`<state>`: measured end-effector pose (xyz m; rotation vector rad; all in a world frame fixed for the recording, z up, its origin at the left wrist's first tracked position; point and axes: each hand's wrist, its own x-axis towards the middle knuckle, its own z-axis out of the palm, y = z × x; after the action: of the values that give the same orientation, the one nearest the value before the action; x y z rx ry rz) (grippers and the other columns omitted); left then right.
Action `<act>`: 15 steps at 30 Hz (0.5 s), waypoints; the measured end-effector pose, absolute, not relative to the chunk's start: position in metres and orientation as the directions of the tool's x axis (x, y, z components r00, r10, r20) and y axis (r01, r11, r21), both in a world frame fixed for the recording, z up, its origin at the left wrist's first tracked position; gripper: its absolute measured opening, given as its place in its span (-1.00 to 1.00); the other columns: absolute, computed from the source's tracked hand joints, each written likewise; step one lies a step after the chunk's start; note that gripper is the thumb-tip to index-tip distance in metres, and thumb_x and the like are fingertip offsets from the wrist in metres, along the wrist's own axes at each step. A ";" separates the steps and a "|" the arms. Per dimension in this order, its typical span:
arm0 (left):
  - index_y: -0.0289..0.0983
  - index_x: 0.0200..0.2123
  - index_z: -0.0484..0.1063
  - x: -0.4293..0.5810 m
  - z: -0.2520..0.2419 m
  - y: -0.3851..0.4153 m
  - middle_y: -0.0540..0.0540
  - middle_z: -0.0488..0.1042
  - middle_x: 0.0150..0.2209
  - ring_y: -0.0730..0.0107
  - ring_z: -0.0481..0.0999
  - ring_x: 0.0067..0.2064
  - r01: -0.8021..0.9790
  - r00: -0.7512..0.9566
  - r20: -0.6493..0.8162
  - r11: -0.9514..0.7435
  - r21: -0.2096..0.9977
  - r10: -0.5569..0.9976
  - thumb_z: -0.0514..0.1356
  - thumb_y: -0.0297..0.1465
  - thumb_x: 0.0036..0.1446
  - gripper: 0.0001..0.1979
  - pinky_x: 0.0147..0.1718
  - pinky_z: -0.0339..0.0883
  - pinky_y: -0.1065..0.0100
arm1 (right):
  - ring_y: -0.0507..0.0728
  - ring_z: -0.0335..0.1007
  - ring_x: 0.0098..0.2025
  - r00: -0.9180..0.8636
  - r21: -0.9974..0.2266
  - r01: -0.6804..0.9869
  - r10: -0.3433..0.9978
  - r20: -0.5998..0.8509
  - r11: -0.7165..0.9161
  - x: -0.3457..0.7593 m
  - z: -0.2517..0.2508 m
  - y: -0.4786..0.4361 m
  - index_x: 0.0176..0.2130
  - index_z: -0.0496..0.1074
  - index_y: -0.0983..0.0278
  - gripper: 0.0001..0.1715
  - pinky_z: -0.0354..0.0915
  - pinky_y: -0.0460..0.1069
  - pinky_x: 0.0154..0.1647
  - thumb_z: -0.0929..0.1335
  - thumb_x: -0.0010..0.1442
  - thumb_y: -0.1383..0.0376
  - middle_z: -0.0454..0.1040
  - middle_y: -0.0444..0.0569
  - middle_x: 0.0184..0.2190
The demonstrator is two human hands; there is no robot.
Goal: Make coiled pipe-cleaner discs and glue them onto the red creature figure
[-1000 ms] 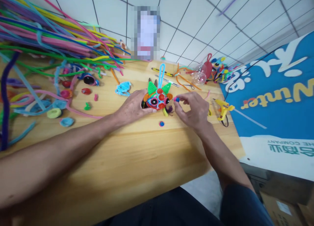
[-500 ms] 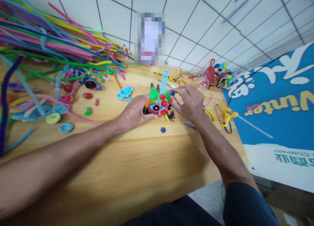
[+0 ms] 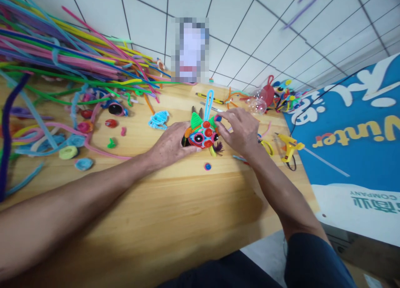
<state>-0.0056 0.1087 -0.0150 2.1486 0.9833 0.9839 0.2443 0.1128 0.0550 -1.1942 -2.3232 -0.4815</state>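
Note:
My left hand is closed around the left side of a colourful pipe-cleaner animal head. The head has green ears, black eyes ringed in pink, red round pieces down its middle and a light blue loop on top. Beside its right ear, my right hand pinches a small blue disc with a pink rim between thumb and fingertip. Whether that disc touches the ear, I cannot tell. A similar blue disc lies on the table just below the head.
Bundles of pipe cleaners fill the back left of the wooden table. A yellow glue gun lies at the right, near a blue printed board. A yellow-and-black pen-like tool and a light blue coiled piece lie behind the hands.
Almost nothing differs. My right hand and the small disc in it have shifted very slightly left; my left hand keeps its hold on the animal head.

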 end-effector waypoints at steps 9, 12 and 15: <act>-0.21 -0.03 0.44 -0.005 -0.011 0.107 -0.17 0.59 -0.04 0.01 0.59 0.02 0.390 0.461 0.360 -0.550 0.739 0.811 0.44 -0.18 0.10 -0.56 0.04 0.49 0.01 | 0.18 0.50 -0.09 -0.185 -0.662 0.619 0.897 0.401 0.423 0.247 0.060 0.104 0.05 0.53 0.15 -0.57 0.42 0.10 -0.08 0.44 0.30 0.00 0.58 -0.01 -0.09; -0.20 -0.05 0.44 -0.005 -0.011 0.107 -0.17 0.59 -0.06 0.01 0.59 0.00 0.390 0.458 0.352 -0.540 0.746 0.816 0.44 -0.15 0.10 -0.57 0.01 0.49 0.02 | 0.16 0.49 -0.10 -0.144 -0.836 0.484 0.966 0.216 0.259 0.246 0.054 0.108 -0.06 0.55 0.19 -0.56 0.42 0.06 -0.12 0.47 0.23 -0.06 0.57 -0.03 -0.12; -0.18 -0.02 0.44 -0.006 -0.012 0.107 -0.17 0.59 -0.04 0.00 0.59 0.01 0.372 0.466 0.354 -0.543 0.753 0.811 0.43 -0.15 0.11 -0.56 0.02 0.48 0.01 | 0.11 0.45 -0.21 -0.124 -0.909 0.390 0.987 0.105 0.146 0.240 0.052 0.111 -0.17 0.55 0.21 -0.56 0.39 0.00 -0.22 0.50 0.17 -0.07 0.55 -0.07 -0.22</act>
<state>-0.0062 0.1074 -0.0117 2.1212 0.9787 0.9573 0.2400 0.1114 0.0516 -1.3501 -1.6410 0.9624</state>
